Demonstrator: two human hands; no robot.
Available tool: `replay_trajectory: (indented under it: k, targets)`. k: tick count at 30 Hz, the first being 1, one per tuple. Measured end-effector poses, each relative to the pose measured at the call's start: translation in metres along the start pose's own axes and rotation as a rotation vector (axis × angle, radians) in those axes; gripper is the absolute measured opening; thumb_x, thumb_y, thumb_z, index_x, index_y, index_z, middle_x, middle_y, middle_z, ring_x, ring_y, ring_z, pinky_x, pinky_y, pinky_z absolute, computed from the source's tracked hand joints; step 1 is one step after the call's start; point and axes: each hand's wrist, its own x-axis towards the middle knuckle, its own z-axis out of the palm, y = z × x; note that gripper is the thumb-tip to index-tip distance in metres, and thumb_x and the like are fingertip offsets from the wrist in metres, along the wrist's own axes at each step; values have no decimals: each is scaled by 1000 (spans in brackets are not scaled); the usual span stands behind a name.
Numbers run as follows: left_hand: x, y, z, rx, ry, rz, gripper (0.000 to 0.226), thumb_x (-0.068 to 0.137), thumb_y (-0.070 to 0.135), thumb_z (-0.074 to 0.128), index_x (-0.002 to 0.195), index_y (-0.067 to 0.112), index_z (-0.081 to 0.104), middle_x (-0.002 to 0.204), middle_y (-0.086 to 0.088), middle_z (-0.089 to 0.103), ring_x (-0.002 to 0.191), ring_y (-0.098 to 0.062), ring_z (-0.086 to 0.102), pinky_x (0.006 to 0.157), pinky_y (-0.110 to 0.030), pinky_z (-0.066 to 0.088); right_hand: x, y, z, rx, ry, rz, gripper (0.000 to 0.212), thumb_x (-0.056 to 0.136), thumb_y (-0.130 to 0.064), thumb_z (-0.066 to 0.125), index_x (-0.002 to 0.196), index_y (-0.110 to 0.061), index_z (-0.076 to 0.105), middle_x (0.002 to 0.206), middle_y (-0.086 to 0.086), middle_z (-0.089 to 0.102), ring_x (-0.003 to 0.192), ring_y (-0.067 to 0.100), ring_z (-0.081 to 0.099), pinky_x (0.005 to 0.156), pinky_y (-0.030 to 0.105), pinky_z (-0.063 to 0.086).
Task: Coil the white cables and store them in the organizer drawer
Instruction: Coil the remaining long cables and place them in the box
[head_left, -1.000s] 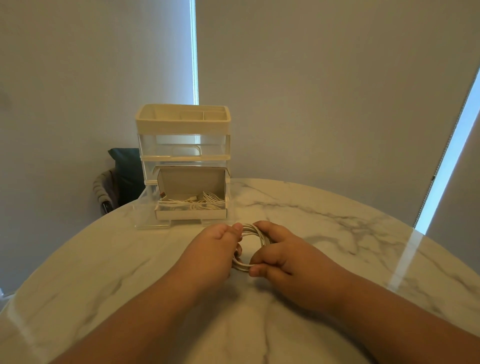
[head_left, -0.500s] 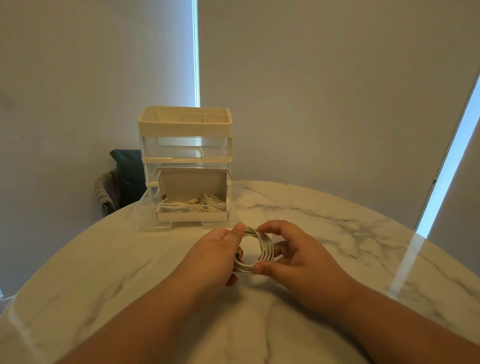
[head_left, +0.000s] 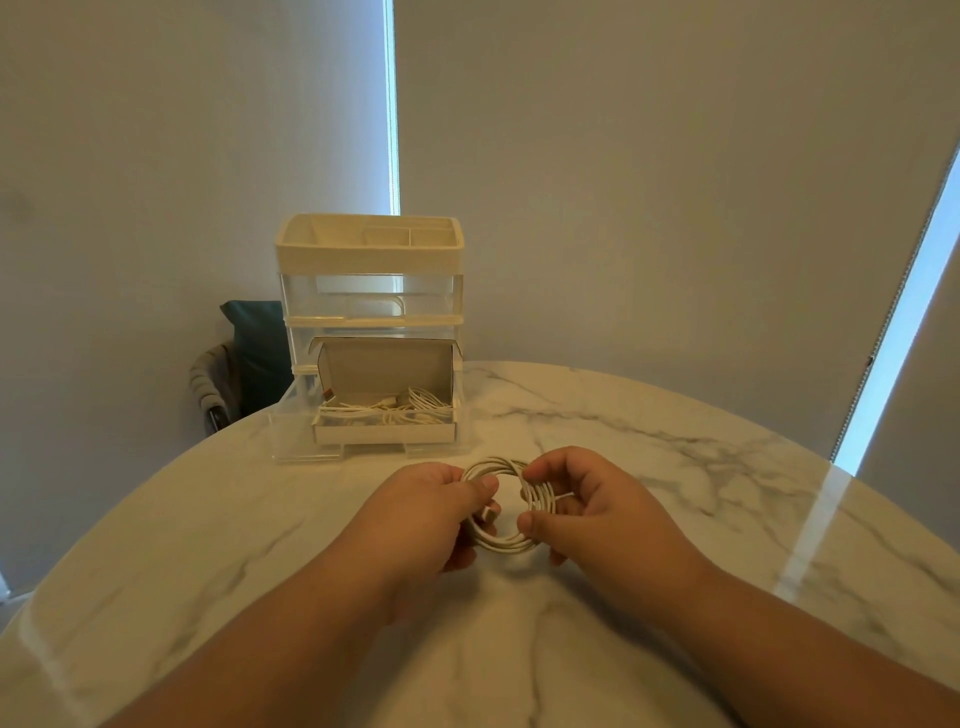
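pinching the white cable coil (head_left: 501, 543), left hand (head_left: 422, 515) and right hand (head_left: 597, 512) now farther apart

The left hand (head_left: 421, 519) and right hand (head_left: 597, 514) were bare, as were both forearms (head_left: 779, 634); visible fingernails (head_left: 489, 483) were short.

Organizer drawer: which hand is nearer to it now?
Left. The left hand is just in front of the open drawer; the right hand, across the cable coil, is farther right.

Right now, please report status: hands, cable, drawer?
Left hand, right hand grip white cable coil. Drawer open, other cables inside. Nothing between coil and drawer.
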Motion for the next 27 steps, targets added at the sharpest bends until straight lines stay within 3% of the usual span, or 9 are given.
replay_trajectory:
  k: [3, 6, 10, 15, 19, 22, 27]
  targets:
    - [-3, 2, 2, -93, -13, -71, 20, 94, 26, 64, 82, 11, 69, 71, -5, 70, 67, -18, 60, 67, -33, 46, 1, -1, 1, -85, 13, -27, 33, 78, -7, 78, 97, -30, 64, 83, -2, 70, 64, 7, 60, 64, 27, 54]
    - [-2, 2, -1, 7, -80, -71, 16, 93, 30, 63, 83, 17, 66, 73, 0, 66, 65, -14, 57, 66, -31, 44, 3, 0, 2, -80, 40, -24, 35, 77, -2, 75, 94, -30, 64, 83, -2, 70, 64, 8, 59, 66, 31, 54]
    - [0, 0, -7, 242, -179, -4, 4, 89, 18, 65, 88, 19, 62, 79, -4, 63, 73, -17, 56, 64, -33, 44, 3, 1, 1, -53, 65, -17, 36, 75, 2, 73, 90, -31, 67, 78, -3, 69, 63, 11, 60, 64, 34, 54]
    - [0, -3, -9, 398, -116, 99, 11, 89, 12, 66, 99, 14, 62, 75, -8, 65, 61, -13, 60, 56, -28, 53, 0, -2, 2, -68, 65, -30, 37, 78, 0, 72, 91, -35, 69, 78, -8, 69, 63, 9, 61, 62, 27, 54]
    - [3, -5, -7, 457, -48, 153, 11, 86, 16, 68, 94, 18, 61, 80, -9, 69, 63, -15, 63, 59, -31, 58, -2, -5, 4, -55, 54, -44, 38, 79, -2, 73, 91, -37, 69, 79, -8, 69, 63, 9, 61, 62, 27, 55]
    - [4, -4, -6, 494, -35, 192, 18, 85, 25, 74, 94, 20, 59, 80, -5, 67, 62, -12, 61, 54, -23, 52, -3, -8, 5, -12, 53, -49, 37, 80, 1, 72, 93, -33, 69, 83, -3, 71, 64, 12, 63, 60, 28, 57]
    - [3, -4, -6, 426, -86, 184, 23, 81, 26, 78, 94, 21, 60, 82, -3, 68, 69, -13, 64, 58, -25, 54, -3, -11, 2, 22, 84, -51, 37, 81, 3, 71, 95, -32, 69, 85, -4, 71, 66, 13, 65, 59, 27, 57]
